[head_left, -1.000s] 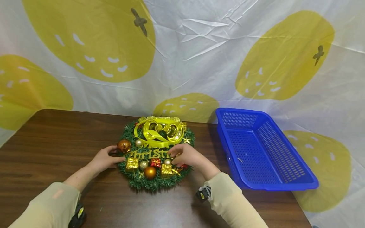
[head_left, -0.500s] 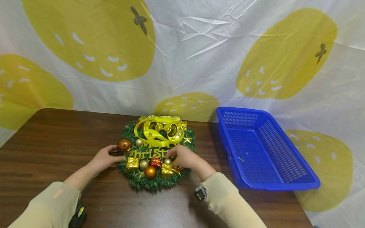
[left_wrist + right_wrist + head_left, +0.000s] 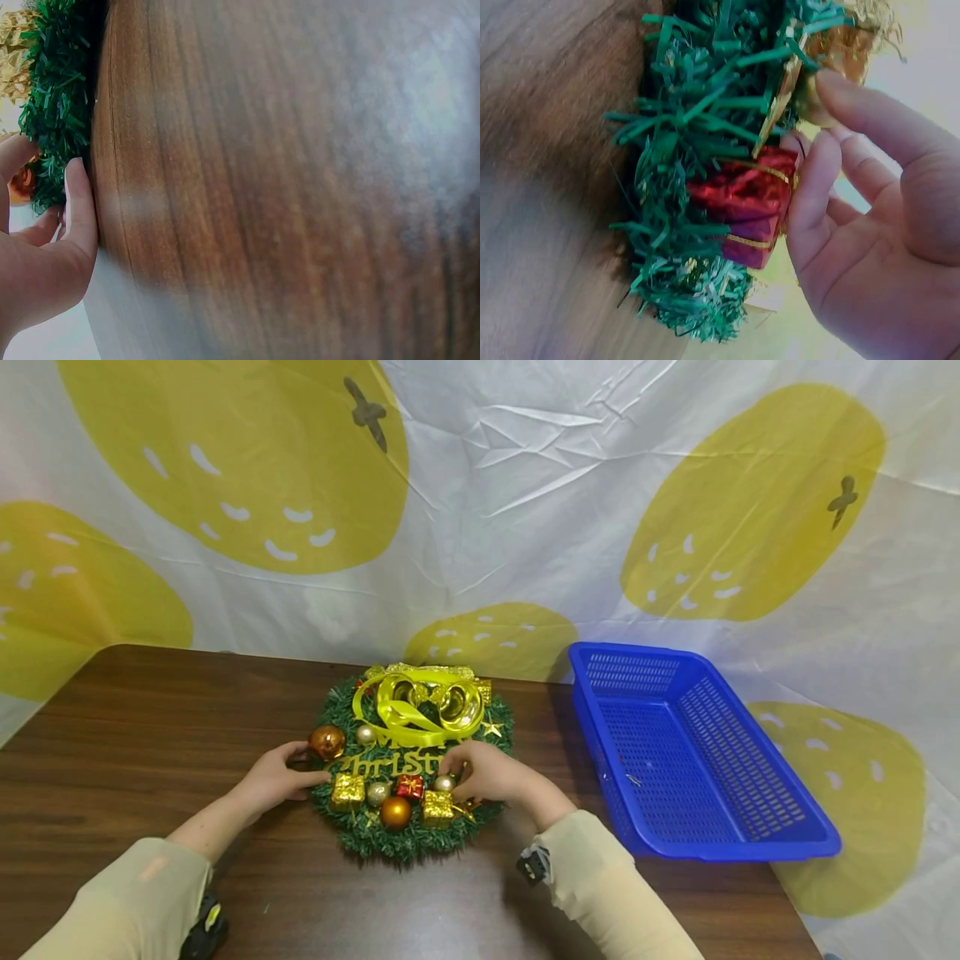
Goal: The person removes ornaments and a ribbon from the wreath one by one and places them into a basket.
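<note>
A green tinsel wreath (image 3: 405, 850) lies flat on the table, carrying baubles, small wrapped gift boxes, gold lettering and a coiled yellow ribbon (image 3: 408, 735). My left hand (image 3: 273, 781) holds the wreath's left edge, below a copper bauble (image 3: 327, 742); its fingertips are partly hidden by the tinsel. On the lower right side, my right hand (image 3: 491, 774) pinches a small gold ball (image 3: 444, 782), just above a gold gift box (image 3: 437, 808). In the right wrist view, the thumb touches that ball, and a red gift box (image 3: 754, 187) sits in the tinsel beside the fingers.
To the right stands a blue plastic basket (image 3: 622, 802) with a small thin item (image 3: 633, 780) at its bottom. A white cloth with yellow fruit shapes (image 3: 517, 527) hangs behind the brown wooden table (image 3: 187, 727).
My right hand has moved in slightly to the left, and its fingers have closed at the small gold ball, which has shifted a little. The left hand stays in place.
</note>
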`<state>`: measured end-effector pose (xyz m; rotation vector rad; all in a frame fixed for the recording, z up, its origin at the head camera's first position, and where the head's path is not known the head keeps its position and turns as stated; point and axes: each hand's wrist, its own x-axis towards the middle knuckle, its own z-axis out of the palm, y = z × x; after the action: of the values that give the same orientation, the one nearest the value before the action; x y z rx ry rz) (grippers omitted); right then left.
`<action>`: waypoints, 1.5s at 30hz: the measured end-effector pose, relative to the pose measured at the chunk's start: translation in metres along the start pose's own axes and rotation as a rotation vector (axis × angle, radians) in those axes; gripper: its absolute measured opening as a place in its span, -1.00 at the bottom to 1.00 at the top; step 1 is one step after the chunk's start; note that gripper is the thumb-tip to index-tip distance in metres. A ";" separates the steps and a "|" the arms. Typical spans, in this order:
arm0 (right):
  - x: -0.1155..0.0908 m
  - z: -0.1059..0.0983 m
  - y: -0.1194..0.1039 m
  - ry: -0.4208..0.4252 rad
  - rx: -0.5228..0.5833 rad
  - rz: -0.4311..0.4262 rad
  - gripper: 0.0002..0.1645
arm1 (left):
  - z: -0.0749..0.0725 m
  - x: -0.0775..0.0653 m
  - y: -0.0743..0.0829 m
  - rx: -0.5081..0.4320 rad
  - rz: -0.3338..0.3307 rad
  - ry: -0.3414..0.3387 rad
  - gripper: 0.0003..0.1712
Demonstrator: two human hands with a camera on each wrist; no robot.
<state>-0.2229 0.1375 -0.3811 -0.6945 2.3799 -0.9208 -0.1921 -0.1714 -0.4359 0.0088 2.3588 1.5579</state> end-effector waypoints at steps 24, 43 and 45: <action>-0.004 -0.012 0.002 0.025 0.163 0.027 -0.72 | -0.001 0.002 0.001 0.004 0.006 0.001 -0.07; -0.003 -0.009 0.007 0.059 0.253 0.025 -0.71 | 0.000 -0.001 0.002 0.007 0.000 -0.008 -0.09; -0.003 -0.009 0.007 0.061 0.254 0.026 -0.71 | 0.000 -0.001 0.002 0.008 0.001 -0.008 -0.10</action>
<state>-0.2281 0.1478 -0.3798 -0.5421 2.2634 -1.2215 -0.1913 -0.1709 -0.4333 0.0180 2.3588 1.5463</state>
